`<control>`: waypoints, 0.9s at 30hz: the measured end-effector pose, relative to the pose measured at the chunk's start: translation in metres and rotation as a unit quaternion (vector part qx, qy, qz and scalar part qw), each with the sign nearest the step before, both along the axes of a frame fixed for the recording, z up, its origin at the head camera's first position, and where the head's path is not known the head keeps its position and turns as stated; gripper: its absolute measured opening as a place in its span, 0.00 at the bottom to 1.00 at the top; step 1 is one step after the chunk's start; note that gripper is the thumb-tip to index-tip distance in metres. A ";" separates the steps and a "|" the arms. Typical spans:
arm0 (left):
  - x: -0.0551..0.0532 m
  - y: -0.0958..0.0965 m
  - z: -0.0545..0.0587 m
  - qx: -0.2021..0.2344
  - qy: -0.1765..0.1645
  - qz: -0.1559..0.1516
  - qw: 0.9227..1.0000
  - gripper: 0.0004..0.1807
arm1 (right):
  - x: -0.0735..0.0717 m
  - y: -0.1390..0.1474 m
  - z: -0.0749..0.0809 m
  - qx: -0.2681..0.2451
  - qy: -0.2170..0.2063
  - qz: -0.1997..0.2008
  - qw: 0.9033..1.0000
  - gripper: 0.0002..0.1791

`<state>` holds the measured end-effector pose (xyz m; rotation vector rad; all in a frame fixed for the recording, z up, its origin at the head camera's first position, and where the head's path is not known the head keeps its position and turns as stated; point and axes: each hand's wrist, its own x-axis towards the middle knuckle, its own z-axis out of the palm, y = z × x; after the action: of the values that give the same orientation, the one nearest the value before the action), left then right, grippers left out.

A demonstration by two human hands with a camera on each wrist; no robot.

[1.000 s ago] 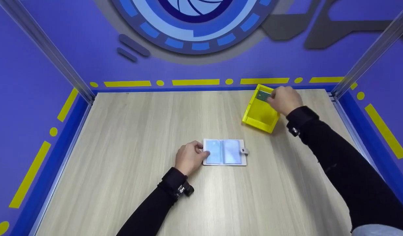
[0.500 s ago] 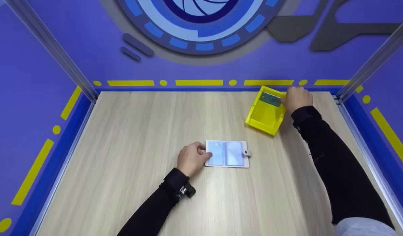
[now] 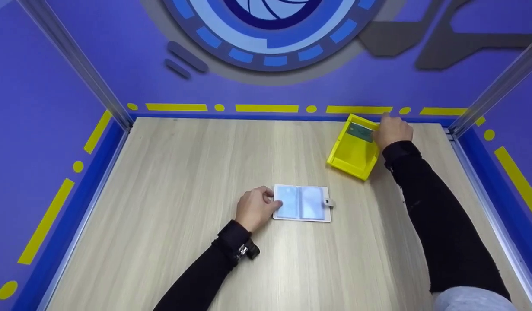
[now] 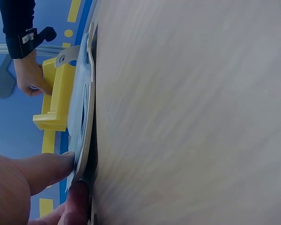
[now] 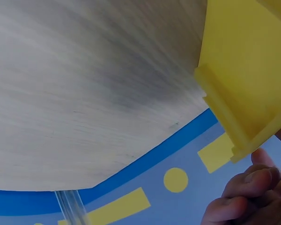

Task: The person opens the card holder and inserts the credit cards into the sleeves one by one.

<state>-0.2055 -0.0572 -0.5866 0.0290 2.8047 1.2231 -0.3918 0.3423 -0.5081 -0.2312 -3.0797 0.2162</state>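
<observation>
An open card holder [image 3: 302, 203] with pale-blue translucent sleeves and a snap tab lies flat on the table. My left hand [image 3: 256, 209] pinches its left edge. In the left wrist view, the thumb [image 4: 51, 169] is on top and a finger sits underneath. At the back right stands a yellow bin [image 3: 354, 151] with a dark green card [image 3: 361, 132] inside, near its back wall. My right hand [image 3: 393, 130] is at the bin's right rear side, by the card's right end. Curled fingers [image 5: 253, 183] show beyond the bin's rim in the right wrist view. What the right thumb touches is hidden.
The light wood table [image 3: 196, 172] is enclosed by blue-purple panels [image 3: 266, 93] with yellow markings at the back and both sides. Metal posts [image 3: 82, 65] stand at the back corners. The bin is close to the back panel.
My right hand has shifted right, from over the bin to its right rear side, uncovering more of the green card. The left hand keeps its pinch on the card holder.
</observation>
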 end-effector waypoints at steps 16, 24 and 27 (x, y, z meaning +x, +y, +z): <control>-0.001 0.002 0.002 -0.004 0.011 -0.001 1.000 0.16 | -0.004 0.002 -0.003 0.007 0.014 0.023 1.000 0.24; 0.001 0.000 0.001 0.003 0.007 0.000 1.000 0.16 | -0.003 0.000 -0.003 -0.003 -0.006 0.024 1.000 0.20; 0.000 -0.001 0.002 0.004 0.009 0.003 1.000 0.16 | -0.006 -0.002 0.000 -0.007 0.002 0.024 1.000 0.19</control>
<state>-0.2056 -0.0585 -0.5845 0.0316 2.8172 1.2401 -0.3974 0.3405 -0.5077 -0.1571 -3.0829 0.2401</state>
